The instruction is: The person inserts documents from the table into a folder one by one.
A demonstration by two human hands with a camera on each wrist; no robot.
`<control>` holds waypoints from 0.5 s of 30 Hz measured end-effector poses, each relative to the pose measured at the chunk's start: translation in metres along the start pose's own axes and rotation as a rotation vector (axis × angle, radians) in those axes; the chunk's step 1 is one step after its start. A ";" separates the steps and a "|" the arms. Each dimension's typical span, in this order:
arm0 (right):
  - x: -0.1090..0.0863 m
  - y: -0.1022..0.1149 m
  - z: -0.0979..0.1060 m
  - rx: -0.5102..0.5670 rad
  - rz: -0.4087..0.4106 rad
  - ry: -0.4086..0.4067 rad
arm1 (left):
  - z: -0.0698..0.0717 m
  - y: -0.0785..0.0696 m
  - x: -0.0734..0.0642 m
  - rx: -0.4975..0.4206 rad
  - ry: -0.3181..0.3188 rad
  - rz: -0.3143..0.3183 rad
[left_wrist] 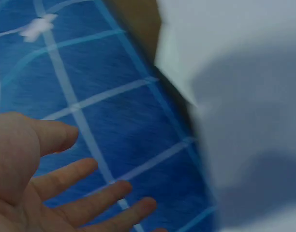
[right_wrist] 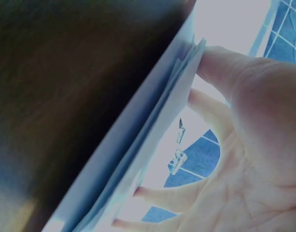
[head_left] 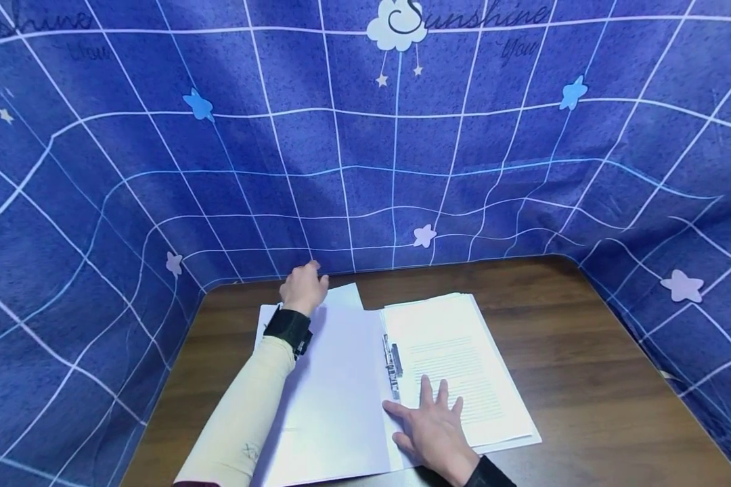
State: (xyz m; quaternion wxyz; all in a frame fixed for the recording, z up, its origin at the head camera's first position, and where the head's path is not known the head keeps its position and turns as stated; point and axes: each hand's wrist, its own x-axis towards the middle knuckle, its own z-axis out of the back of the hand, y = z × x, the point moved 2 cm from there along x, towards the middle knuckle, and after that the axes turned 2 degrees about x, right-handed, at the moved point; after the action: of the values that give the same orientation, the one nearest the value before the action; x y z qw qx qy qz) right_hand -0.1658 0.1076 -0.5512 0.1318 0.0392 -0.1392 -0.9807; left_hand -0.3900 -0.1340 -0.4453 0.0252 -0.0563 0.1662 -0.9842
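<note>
A white folder lies opened flat, its blank cover [head_left: 335, 406] on the left. A stack of printed paper [head_left: 441, 325] sits on its right side, and a metal lever clip [head_left: 392, 365] runs along the spine. Past the cover's far edge reaches my left hand [head_left: 304, 287]; its fingers are loosely extended and hold nothing in the left wrist view. A white sheet [head_left: 348, 295] sticks out beyond that edge, close to the hand. With fingers spread, my right hand [head_left: 435, 433] rests on the near part of the stack and folder. The layered paper edges [right_wrist: 138, 140] show beside its fingertips.
The folder lies on a brown wooden table [head_left: 560, 352]. Blue grid-patterned cloth [head_left: 365, 149] hangs behind the table and along both sides, meeting its far edge close to my left hand.
</note>
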 end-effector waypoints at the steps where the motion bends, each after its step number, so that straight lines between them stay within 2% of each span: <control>1: 0.001 0.000 0.000 -0.003 -0.002 0.005 | -0.003 0.007 0.005 0.016 0.010 0.011; 5: 0.003 0.003 -0.001 -0.006 -0.012 0.027 | -0.017 0.034 0.020 0.089 0.039 0.054; 9: 0.004 0.004 -0.002 -0.006 -0.019 0.054 | -0.031 0.058 0.028 0.153 0.059 0.081; 12: 0.003 0.004 -0.002 -0.017 -0.027 0.068 | -0.042 0.069 0.030 0.162 0.085 0.083; 15: 0.004 0.003 0.000 -0.031 -0.033 0.072 | -0.049 0.074 0.032 0.138 0.116 0.080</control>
State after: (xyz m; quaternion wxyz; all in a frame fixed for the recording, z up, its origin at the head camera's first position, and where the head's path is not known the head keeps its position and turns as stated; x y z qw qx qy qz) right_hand -0.1685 0.1036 -0.5509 0.1211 0.0749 -0.1187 -0.9827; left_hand -0.4251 -0.1898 -0.5127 0.0588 0.0093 0.1013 -0.9931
